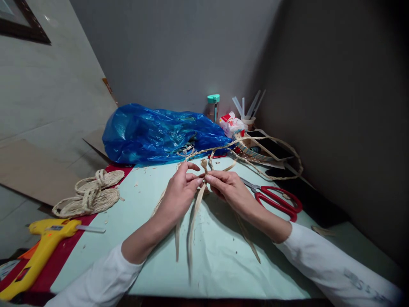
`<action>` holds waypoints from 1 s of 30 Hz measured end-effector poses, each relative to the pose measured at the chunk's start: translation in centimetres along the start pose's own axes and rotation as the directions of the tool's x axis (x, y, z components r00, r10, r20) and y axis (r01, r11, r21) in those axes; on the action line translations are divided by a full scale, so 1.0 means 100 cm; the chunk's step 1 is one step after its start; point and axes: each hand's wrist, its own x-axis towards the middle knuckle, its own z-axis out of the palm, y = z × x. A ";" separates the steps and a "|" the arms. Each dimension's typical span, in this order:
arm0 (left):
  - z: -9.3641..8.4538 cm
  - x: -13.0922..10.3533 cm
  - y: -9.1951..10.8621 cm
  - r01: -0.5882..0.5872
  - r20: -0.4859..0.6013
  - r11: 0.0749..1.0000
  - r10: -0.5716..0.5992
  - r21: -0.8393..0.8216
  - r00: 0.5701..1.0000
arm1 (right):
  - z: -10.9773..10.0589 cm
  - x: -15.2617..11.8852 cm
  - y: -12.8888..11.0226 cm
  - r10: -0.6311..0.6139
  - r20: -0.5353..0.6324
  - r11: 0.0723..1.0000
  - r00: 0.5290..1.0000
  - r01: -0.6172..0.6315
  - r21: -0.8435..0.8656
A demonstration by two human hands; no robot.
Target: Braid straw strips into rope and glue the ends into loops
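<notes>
My left hand [182,189] and my right hand [226,186] meet over the middle of the pale green table cover [230,273]. Both pinch the plant-fibre strands [198,204] close to a small knotted tip that stands up between them. Loose flat strand ends hang down below my fingers and out to both sides. A long braided fibre cord [295,157] loops behind my hands toward the right. Beside my right wrist lie red-handled scissors [279,200]. The exact spot where my fingertips press is partly hidden.
A blue plastic bag [159,132] lies along the back. Woven sandals [92,194] and a yellow glue gun [47,238] with a clear stick are at left. Behind the cord stand a green-lidded jar [213,106], a tissue pack [231,123], a cup of sticks [248,121] and a phone [271,147].
</notes>
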 end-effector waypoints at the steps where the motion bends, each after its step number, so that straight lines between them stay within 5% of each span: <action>1: -0.001 0.000 0.000 -0.028 -0.036 0.993 0.032 0.114 0.999 | -0.001 0.001 0.001 -0.009 -0.033 1.000 0.999 0.008 -0.004; 4: -0.004 0.001 0.000 -0.097 -0.106 0.910 0.151 0.402 0.983 | -0.003 0.004 0.004 -0.026 -0.130 1.000 0.991 0.026 -0.002; 7: 0.002 -0.003 -0.002 -0.148 -0.093 0.862 0.219 0.486 0.971 | -0.002 0.003 0.004 0.031 -0.207 0.997 0.978 -0.015 0.076; 14: 0.018 -0.017 -0.004 -0.376 0.218 0.686 0.309 0.623 0.926 | 0.001 0.001 0.002 0.191 -0.113 0.886 0.975 -0.122 0.447; 18: 0.011 -0.011 0.002 -0.299 -0.044 0.794 0.378 0.530 0.925 | 0.002 0.000 -0.005 0.218 -0.090 0.865 0.972 -0.150 0.479; 20: 0.008 -0.006 0.002 -0.239 -0.083 0.907 0.283 0.346 0.955 | 0.005 -0.002 -0.011 0.204 0.003 0.860 0.979 -0.181 0.477; 22: 0.007 -0.002 0.001 -0.118 0.035 0.988 0.115 0.103 0.993 | 0.010 -0.005 -0.016 0.181 0.068 0.861 0.981 -0.191 0.472; 25: 0.007 0.003 -0.002 0.083 0.180 0.987 -0.057 -0.138 0.982 | 0.015 -0.008 -0.019 0.156 0.084 0.900 0.984 -0.177 0.398; 27: 0.006 0.005 -0.005 0.118 0.181 0.980 -0.089 -0.159 0.979 | 0.017 -0.007 -0.015 0.132 0.074 0.942 0.988 -0.148 0.301; 30: 0.001 0.012 -0.014 0.075 0.084 0.997 -0.074 -0.018 0.994 | 0.021 0.001 -0.006 0.074 0.055 0.995 0.996 -0.070 -0.066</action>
